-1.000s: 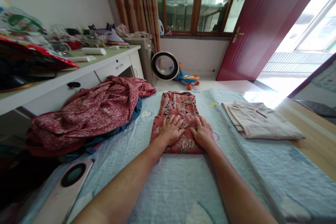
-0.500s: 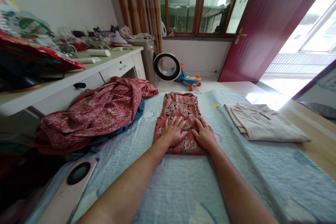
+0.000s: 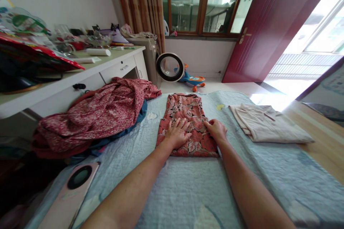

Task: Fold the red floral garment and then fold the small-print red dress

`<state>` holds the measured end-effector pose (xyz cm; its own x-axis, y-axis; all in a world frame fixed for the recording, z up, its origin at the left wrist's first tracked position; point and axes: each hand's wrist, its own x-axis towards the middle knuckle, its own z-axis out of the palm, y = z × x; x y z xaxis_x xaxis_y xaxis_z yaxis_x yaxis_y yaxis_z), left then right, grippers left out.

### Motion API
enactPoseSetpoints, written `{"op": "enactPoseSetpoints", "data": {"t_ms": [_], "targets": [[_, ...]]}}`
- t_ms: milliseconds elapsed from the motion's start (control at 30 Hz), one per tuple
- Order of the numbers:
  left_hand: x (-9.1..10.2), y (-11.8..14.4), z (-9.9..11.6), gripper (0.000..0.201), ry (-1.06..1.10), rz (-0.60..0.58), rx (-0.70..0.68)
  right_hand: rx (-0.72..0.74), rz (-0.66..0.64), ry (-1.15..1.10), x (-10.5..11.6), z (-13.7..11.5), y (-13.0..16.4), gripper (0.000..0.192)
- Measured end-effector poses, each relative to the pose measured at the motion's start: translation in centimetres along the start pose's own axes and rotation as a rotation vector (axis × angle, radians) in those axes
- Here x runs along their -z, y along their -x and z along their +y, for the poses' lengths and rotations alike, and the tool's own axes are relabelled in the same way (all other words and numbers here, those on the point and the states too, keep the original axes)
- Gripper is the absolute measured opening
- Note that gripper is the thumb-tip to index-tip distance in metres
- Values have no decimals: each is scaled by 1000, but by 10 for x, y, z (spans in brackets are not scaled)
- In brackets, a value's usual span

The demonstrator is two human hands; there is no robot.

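A folded red floral garment [image 3: 188,114] lies lengthwise on the pale blue quilt [image 3: 188,193] in front of me. My left hand [image 3: 177,133] rests flat on its near left part, fingers spread. At the garment's right edge, my right hand [image 3: 217,130] curls its fingers over the cloth and seems to grip that edge.
A heap of red patterned clothes [image 3: 94,114] lies at the left. A folded beige garment [image 3: 266,127] sits at the right. A pink device with a round dark lens [image 3: 72,186] lies near left. A cluttered white desk [image 3: 80,71] stands beyond, with a toy scooter [image 3: 192,78] on the floor.
My right hand has slid from the garment's middle to its right edge and curled its fingers there. The left hand has stayed flat in about the same place.
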<state>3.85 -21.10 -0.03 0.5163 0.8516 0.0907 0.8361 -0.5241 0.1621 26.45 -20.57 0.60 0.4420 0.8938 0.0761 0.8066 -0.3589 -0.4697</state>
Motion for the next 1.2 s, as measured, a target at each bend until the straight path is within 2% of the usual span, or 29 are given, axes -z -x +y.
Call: {"op": "enactPoseSetpoints", "data": {"t_ms": [67, 133, 233, 300, 400, 567, 733, 933, 1033, 1100, 1200], "targets": [[0, 0, 0, 60, 10, 2, 0, 19, -18, -86, -3, -1, -5, 28], [0, 0, 0, 59, 18, 6, -4, 69, -21, -275, -7, -1, -9, 23], [-1, -1, -1, 60, 28, 12, -7, 126, -38, -535, -12, 1, -11, 26], [-2, -1, -1, 60, 32, 12, -8, 121, -64, -587, -13, 1, -12, 33], [-3, -1, -3, 60, 31, 10, -9, 93, -35, -543, -12, 1, -14, 43], [-4, -1, -3, 61, 20, 6, -10, 124, 53, -227, -9, 1, -14, 23], [-5, 0, -3, 60, 11, 7, -1, 142, 117, 15, -6, 5, -12, 26], [8, -5, 0, 59, 8, -36, -7, 81, 76, -29, -3, 3, -14, 29], [21, -6, 11, 56, -3, 28, -5, 72, 66, -53, -4, 0, -13, 36], [27, -7, 20, 55, 6, 66, -10, 93, 63, -80, -5, -1, -13, 32], [28, -9, 32, 56, 38, 50, -27, 153, 62, -227, -6, -1, -14, 22]]}}
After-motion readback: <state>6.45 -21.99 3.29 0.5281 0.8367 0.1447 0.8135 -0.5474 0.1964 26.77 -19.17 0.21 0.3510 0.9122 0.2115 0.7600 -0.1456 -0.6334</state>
